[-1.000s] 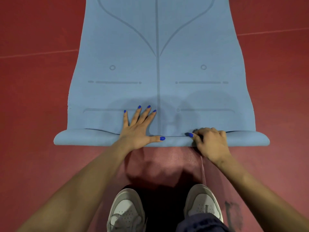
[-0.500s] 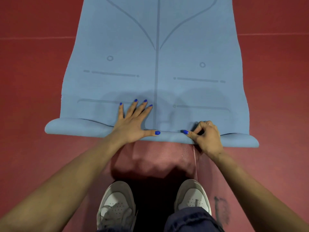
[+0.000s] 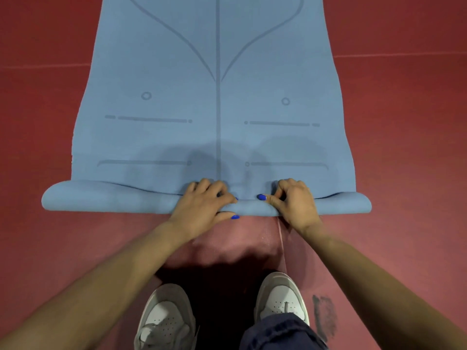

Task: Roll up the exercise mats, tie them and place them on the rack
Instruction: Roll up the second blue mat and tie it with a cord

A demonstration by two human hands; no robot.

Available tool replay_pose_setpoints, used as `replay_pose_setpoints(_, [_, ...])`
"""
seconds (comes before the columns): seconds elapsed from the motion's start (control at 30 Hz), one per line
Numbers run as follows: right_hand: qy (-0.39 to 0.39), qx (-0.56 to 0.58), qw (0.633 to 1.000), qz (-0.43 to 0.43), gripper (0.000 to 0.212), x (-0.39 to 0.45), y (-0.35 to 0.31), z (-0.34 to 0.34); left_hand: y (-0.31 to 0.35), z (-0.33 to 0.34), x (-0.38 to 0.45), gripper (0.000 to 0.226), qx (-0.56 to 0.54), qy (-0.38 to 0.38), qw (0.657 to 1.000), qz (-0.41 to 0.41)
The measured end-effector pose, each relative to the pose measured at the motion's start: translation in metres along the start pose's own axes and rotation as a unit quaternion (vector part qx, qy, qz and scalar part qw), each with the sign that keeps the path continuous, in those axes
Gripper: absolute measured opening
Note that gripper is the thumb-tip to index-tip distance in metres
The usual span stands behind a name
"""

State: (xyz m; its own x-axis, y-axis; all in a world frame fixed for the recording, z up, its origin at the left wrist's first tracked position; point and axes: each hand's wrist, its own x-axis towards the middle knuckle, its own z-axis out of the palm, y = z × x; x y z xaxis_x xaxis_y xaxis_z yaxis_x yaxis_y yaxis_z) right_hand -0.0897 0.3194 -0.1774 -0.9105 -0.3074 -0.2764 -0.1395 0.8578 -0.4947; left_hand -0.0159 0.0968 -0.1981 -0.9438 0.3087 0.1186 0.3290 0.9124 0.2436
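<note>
The blue mat [image 3: 217, 109] lies flat on the red floor [image 3: 38, 147], running from 6 o'clock away toward 12 o'clock, with only its near end turned into a thin roll [image 3: 106, 197] just ahead of the shoes [image 3: 166, 319]. Both hands sit near the middle of that roll. The left hand [image 3: 202, 208] curls over it, fingers on the far side and thumb at the near edge, gripping it. The right hand [image 3: 295, 200], at 3 o'clock from the left, also has its fingers bent over the roll, with the thumb lying along the top, clasping it.

To do this step well, I judge the roll should be kept tight and pushed evenly toward 12 o'clock. The end at 9 o'clock looks fatter and looser than the end at 3 o'clock, so pressure likely needs spreading outward, and the mat's centre line is a handy check against the roll skewing.

The far end of the mat is cut off at the top edge. No rack or tie is in view. The fingertips are tucked out of sight behind the roll. A dark smear [image 3: 324, 317] on the floor at 5 o'clock is hard to identify.
</note>
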Motion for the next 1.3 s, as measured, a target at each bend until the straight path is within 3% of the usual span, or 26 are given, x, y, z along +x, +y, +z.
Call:
replay_pose_setpoints(0.1, [0.109,-0.050,0.987,-0.104,0.039,-0.017,0.010,0.009,0.002,0.004,-0.001,0.039,-0.006,-0.003,1.000,-0.021])
replay_pose_setpoints(0.3, [0.165,-0.178,0.957,-0.159,0.040,-0.054,0.042,-0.001,0.005,0.005,-0.002,0.038,0.019,0.011,0.999,-0.037])
replay_pose_setpoints(0.4, [0.126,-0.150,0.976,-0.095,0.039,-0.048,0.039,-0.011,0.008,0.004,-0.003,0.037,0.022,0.005,0.999,-0.038])
replay_pose_setpoints(0.5, [0.024,0.013,0.999,0.044,0.027,-0.032,0.035,-0.032,0.008,0.004,-0.003,0.037,0.024,0.005,0.999,-0.040])
replay_pose_setpoints(0.57, [-0.030,0.024,0.995,0.094,0.015,-0.026,0.034,-0.041,0.008,0.004,-0.004,0.037,0.023,0.004,0.999,-0.042])
replay_pose_setpoints(0.77, [-0.153,-0.029,0.946,0.284,0.030,0.008,0.020,-0.047,0.009,0.000,-0.002,0.040,0.027,-0.011,0.999,-0.044])
replay_pose_setpoints(0.87, [-0.158,-0.059,0.935,0.312,0.055,0.018,0.016,-0.053,0.007,0.000,0.000,0.042,0.016,-0.011,0.999,-0.037])
replay_pose_setpoints(0.93, [-0.138,-0.169,0.930,0.296,0.069,0.016,0.012,-0.053,0.006,0.000,-0.001,0.042,0.009,-0.010,0.999,-0.034])
replay_pose_setpoints(1.0, [-0.133,-0.278,0.916,0.255,0.060,0.013,0.007,-0.052,0.006,-0.001,0.000,0.042,0.008,-0.010,0.999,-0.032])
replay_pose_setpoints(1.1, [-0.114,-0.309,0.912,0.243,0.051,0.006,0.003,-0.046,0.005,-0.001,0.000,0.042,0.002,-0.006,1.000,-0.027])
replay_pose_setpoints(1.2, [-0.100,-0.259,0.928,0.248,0.052,-0.008,0.016,-0.039,0.004,-0.001,-0.001,0.041,-0.003,-0.008,1.000,-0.027])
replay_pose_setpoints(1.3, [-0.062,-0.096,0.959,0.260,0.052,-0.021,0.032,-0.043,0.004,0.001,-0.002,0.040,0.005,-0.010,0.999,-0.033])
